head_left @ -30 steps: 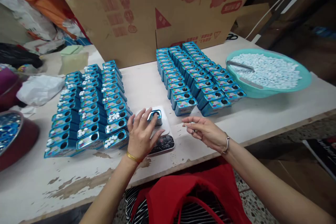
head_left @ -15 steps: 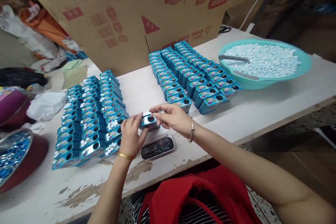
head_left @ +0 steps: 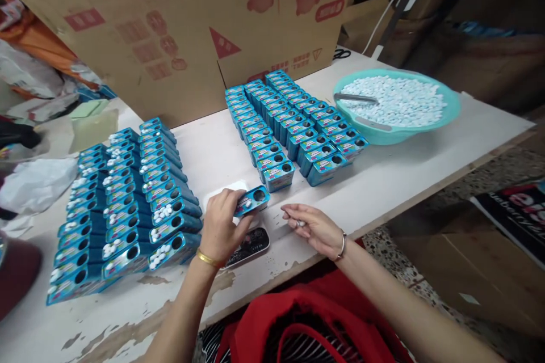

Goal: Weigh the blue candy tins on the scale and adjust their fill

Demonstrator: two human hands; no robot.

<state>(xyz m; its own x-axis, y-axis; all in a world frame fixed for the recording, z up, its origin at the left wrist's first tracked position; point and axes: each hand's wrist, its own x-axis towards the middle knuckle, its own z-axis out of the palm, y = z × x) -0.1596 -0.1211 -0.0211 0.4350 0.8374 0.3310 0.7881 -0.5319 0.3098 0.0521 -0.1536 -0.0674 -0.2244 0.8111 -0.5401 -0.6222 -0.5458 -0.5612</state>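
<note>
My left hand (head_left: 223, 224) grips a blue tin (head_left: 252, 201) with a round dark hole in its top. A few white tablets lie on the tin's lid. Tilted slightly, it hangs over the kitchen scale (head_left: 251, 245), whose display is partly hidden by that hand. My right hand (head_left: 313, 228) is apart from the tin, over the table to its right. Its fingers are loosely curled, and small pale tablets (head_left: 300, 223) seem to show between them.
Rows of blue tins (head_left: 128, 198) with tablets on their lids stand at left. More tins (head_left: 289, 119) fill the middle back. A turquoise basin (head_left: 395, 133) of tablets with a metal scoop (head_left: 356, 98) sits at right. Behind stands a large cardboard box (head_left: 179, 28).
My left hand has lifted the tin off the scale area and turned it. My right hand has drawn away from the hole to the right. The view has shifted slightly.
</note>
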